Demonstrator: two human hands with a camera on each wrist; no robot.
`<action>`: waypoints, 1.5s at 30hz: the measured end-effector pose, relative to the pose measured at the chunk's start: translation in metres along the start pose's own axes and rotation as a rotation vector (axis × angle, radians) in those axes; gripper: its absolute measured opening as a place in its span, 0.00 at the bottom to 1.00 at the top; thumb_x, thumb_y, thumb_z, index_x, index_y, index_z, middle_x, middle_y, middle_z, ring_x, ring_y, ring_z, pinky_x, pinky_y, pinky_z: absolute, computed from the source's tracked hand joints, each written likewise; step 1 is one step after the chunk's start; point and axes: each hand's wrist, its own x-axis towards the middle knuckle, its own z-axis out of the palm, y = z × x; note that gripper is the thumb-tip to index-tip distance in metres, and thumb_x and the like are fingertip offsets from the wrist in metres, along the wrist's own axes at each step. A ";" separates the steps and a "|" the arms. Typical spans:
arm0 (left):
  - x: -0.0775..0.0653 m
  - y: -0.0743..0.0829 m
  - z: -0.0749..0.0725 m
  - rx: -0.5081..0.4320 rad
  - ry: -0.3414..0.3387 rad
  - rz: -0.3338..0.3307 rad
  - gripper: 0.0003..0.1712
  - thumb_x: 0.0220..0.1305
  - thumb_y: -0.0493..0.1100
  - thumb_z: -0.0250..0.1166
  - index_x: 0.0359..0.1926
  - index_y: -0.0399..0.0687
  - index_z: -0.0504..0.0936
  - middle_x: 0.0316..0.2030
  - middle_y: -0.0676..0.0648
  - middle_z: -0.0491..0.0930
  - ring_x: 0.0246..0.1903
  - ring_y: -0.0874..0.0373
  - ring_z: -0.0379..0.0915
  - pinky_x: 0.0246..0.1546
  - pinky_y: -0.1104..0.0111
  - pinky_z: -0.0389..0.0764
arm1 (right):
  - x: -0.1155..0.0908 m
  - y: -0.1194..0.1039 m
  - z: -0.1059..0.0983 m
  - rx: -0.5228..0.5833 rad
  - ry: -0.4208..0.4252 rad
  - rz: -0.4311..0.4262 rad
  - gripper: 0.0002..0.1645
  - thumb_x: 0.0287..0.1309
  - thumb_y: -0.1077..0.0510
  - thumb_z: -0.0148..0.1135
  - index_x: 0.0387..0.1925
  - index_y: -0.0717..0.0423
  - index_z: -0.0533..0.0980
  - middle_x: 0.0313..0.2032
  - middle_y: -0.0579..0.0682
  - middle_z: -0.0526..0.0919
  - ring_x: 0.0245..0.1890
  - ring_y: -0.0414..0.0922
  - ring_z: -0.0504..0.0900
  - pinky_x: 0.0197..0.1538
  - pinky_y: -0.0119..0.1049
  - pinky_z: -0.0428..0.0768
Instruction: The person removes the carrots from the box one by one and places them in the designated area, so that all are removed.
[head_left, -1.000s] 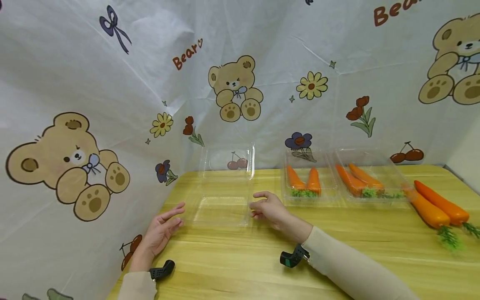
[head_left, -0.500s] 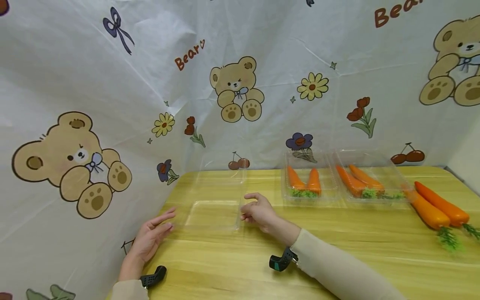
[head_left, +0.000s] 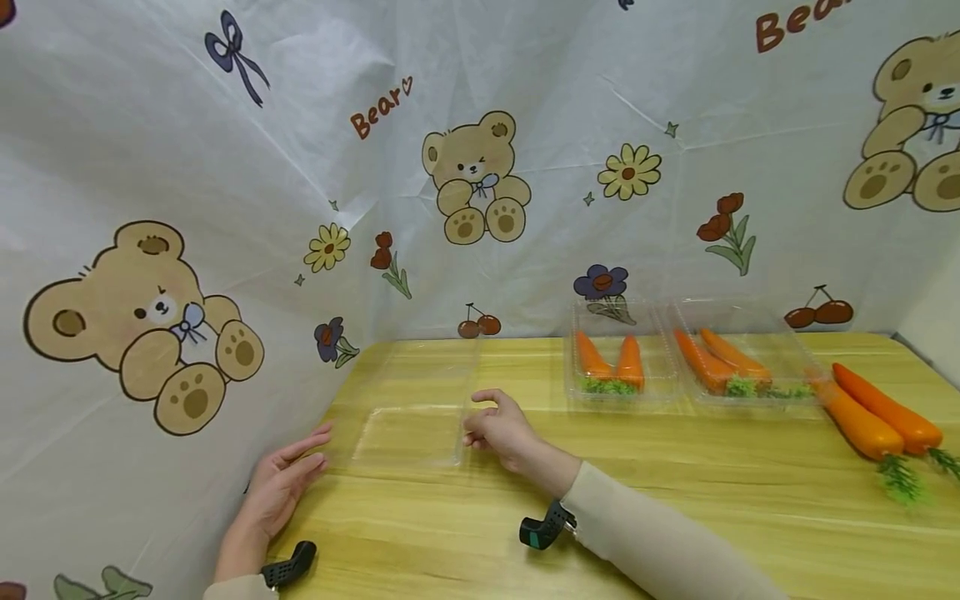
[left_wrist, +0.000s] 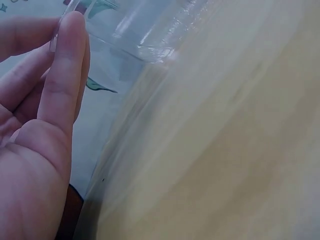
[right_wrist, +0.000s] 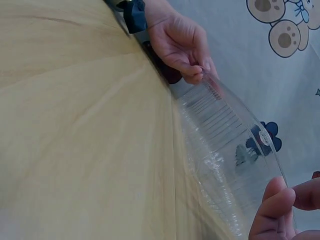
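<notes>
Clear box [right_wrist: 217, 130] is over the left part of the bench [head_left: 420, 533], with a hand on each end of it. Left hand [head_left: 281, 483] pinches the left end of the rim, thumb one side and fingers the other, and the right hand [head_left: 506, 433] does the same on the right end. Both grips are closed down to about the thickness of the plastic, no real gap, nothing else in them. My guess is they take it by opposite edges because it's flimsy stuff, and that way it stays level without getting squashed. Lid looks folded back on the far side, but it's so see-through I wouldn't swear to it. Can't tell if the base touches the wood either. Off to the right, two packed boxes [head_left: 791, 358] hold carrots [head_left: 630, 367], probably lined up there to leave working room, with two loose carrots [head_left: 858, 421] just beside them.
</notes>
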 end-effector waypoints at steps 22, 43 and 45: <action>-0.016 0.007 -0.012 -0.061 0.242 0.028 0.20 0.70 0.24 0.59 0.61 0.32 0.82 0.55 0.59 0.86 0.49 0.67 0.84 0.47 0.74 0.86 | 0.010 0.009 0.041 0.068 -0.004 0.001 0.35 0.65 0.71 0.60 0.71 0.65 0.61 0.38 0.56 0.81 0.23 0.40 0.82 0.28 0.27 0.79; -0.009 0.029 0.009 0.646 0.522 -0.087 0.23 0.71 0.41 0.67 0.64 0.37 0.81 0.59 0.54 0.84 0.48 0.76 0.77 0.45 0.90 0.75 | 0.013 0.014 0.039 0.058 -0.008 -0.007 0.37 0.65 0.67 0.64 0.72 0.64 0.62 0.40 0.55 0.83 0.28 0.42 0.85 0.33 0.30 0.83; -0.009 0.033 0.015 0.797 0.524 -0.066 0.23 0.72 0.43 0.66 0.64 0.39 0.82 0.64 0.47 0.80 0.56 0.69 0.78 0.46 0.93 0.72 | 0.011 0.014 0.035 0.045 -0.011 -0.011 0.38 0.65 0.66 0.65 0.72 0.65 0.62 0.41 0.55 0.83 0.31 0.43 0.86 0.35 0.32 0.84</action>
